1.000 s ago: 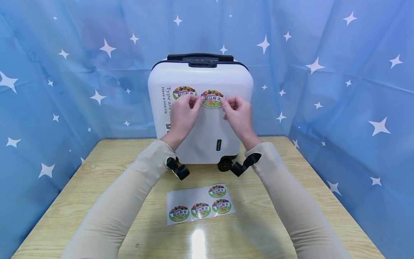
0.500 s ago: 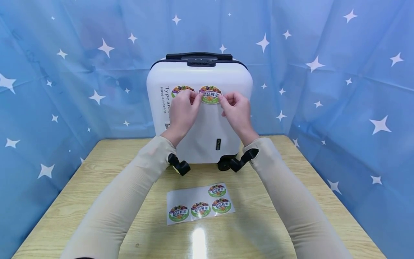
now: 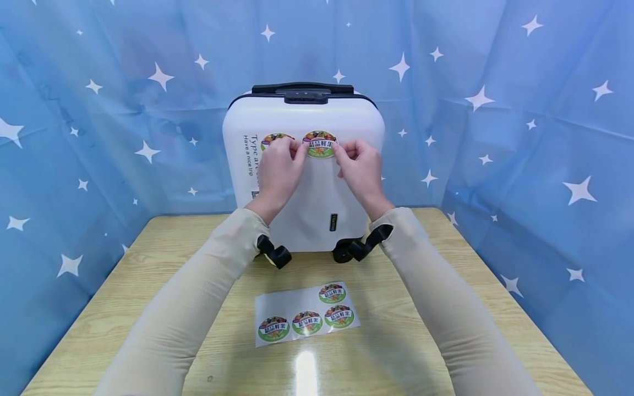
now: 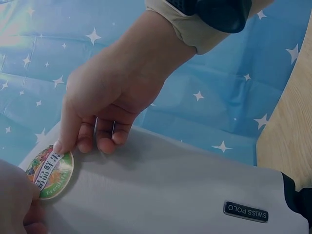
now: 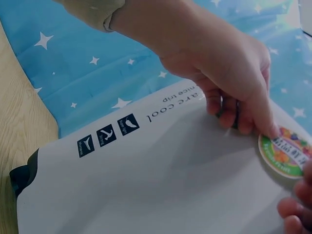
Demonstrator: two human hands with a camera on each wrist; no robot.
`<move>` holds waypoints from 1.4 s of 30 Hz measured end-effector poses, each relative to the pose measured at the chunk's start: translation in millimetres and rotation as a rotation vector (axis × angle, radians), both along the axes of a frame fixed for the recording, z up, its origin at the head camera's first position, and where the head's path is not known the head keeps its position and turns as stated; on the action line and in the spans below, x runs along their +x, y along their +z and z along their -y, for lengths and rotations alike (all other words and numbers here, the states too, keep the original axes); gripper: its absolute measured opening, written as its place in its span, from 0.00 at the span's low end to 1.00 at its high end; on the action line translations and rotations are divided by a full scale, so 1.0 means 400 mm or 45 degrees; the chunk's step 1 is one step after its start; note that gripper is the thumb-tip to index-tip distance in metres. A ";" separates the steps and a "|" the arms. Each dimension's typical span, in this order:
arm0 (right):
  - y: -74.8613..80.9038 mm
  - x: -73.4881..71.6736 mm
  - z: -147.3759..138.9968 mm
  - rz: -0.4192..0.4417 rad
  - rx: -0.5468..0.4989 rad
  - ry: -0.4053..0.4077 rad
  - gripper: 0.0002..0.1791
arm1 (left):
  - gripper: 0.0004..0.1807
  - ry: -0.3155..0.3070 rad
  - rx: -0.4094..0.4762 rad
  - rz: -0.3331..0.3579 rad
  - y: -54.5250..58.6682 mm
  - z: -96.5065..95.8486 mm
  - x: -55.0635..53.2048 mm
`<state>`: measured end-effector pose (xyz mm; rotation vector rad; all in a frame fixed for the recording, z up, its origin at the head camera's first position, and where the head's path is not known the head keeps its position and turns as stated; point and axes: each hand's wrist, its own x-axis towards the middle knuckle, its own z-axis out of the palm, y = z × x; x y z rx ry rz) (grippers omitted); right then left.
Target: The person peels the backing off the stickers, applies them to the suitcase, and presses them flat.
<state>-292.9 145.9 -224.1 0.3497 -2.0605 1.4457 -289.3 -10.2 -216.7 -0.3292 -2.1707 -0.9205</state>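
Both hands are at an oval fruit sticker [image 3: 319, 144] against the upper front of a white suitcase [image 3: 309, 192]. My left hand [image 3: 278, 173] pinches the sticker's left edge, and my right hand [image 3: 362, 170] pinches its right edge. In the left wrist view, the right thumb lies on the sticker [image 4: 56, 180], which sits close over the white shell. The right wrist view shows the left thumb on the opposite edge of the sticker [image 5: 280, 153]. A second matching sticker [image 3: 269, 139] is on the suitcase to the left, mostly hidden behind my left hand.
A sheet [image 3: 292, 300] with several more fruit stickers lies on the wooden table [image 3: 198, 308] in front of the suitcase. The suitcase stands upright, with a black handle [image 3: 303, 88] on top and a wheel [image 3: 342, 252] below. A blue star-patterned curtain [image 3: 124, 137] surrounds the table.
Both hands have shifted the sticker slightly upward on the suitcase, roughly level with the second sticker. Their pinch on its edges looks the same. The sheet has stayed in place.
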 end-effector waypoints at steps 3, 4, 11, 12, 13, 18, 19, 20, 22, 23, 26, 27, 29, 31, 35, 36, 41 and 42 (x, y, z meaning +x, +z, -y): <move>0.005 0.002 0.003 0.008 0.010 -0.012 0.14 | 0.15 0.001 0.000 0.013 0.002 0.000 0.001; 0.007 0.002 0.004 0.012 0.017 -0.019 0.14 | 0.15 0.000 -0.001 0.019 0.004 0.000 0.002; 0.020 0.002 0.015 0.061 0.101 -0.126 0.14 | 0.14 0.023 -0.032 0.018 0.014 0.000 0.007; 0.023 0.003 0.017 0.064 0.114 -0.143 0.14 | 0.14 0.031 -0.039 0.020 0.015 0.001 0.007; 0.026 0.004 0.019 0.071 0.126 -0.157 0.14 | 0.14 0.044 -0.046 0.028 0.017 0.001 0.008; 0.030 0.007 0.022 0.102 0.150 -0.193 0.15 | 0.16 0.090 -0.064 0.068 0.023 0.005 0.008; 0.030 0.008 0.021 0.108 0.152 -0.199 0.16 | 0.16 0.098 -0.067 0.073 0.023 0.006 0.008; 0.029 0.007 0.020 0.112 0.156 -0.204 0.17 | 0.17 0.100 -0.070 0.076 0.024 0.008 0.007; 0.027 0.007 0.017 0.123 0.161 -0.221 0.19 | 0.18 0.101 -0.073 0.081 0.024 0.012 0.006; 0.026 0.007 0.015 0.128 0.161 -0.227 0.20 | 0.19 0.101 -0.070 0.085 0.024 0.015 0.005; 0.022 0.007 0.011 0.145 0.167 -0.237 0.24 | 0.22 0.103 -0.071 0.090 0.021 0.024 0.003; 0.020 0.007 0.009 0.152 0.168 -0.239 0.25 | 0.22 0.105 -0.070 0.095 0.019 0.026 0.003; 0.015 0.008 0.007 0.167 0.166 -0.229 0.27 | 0.23 0.113 -0.071 0.106 0.015 0.031 0.004; 0.010 0.008 0.006 0.180 0.163 -0.220 0.29 | 0.23 0.116 -0.077 0.116 0.011 0.034 0.005; 0.001 0.011 0.005 0.214 0.145 -0.209 0.31 | 0.21 0.112 -0.080 0.133 0.005 0.037 0.007; 0.000 0.011 0.005 0.220 0.143 -0.210 0.31 | 0.21 0.114 -0.081 0.136 0.005 0.037 0.008; -0.001 0.013 0.004 0.237 0.160 -0.215 0.29 | 0.21 0.133 -0.103 0.148 0.005 0.038 0.010; 0.001 0.014 0.005 0.235 0.167 -0.217 0.29 | 0.21 0.133 -0.108 0.148 0.006 0.038 0.011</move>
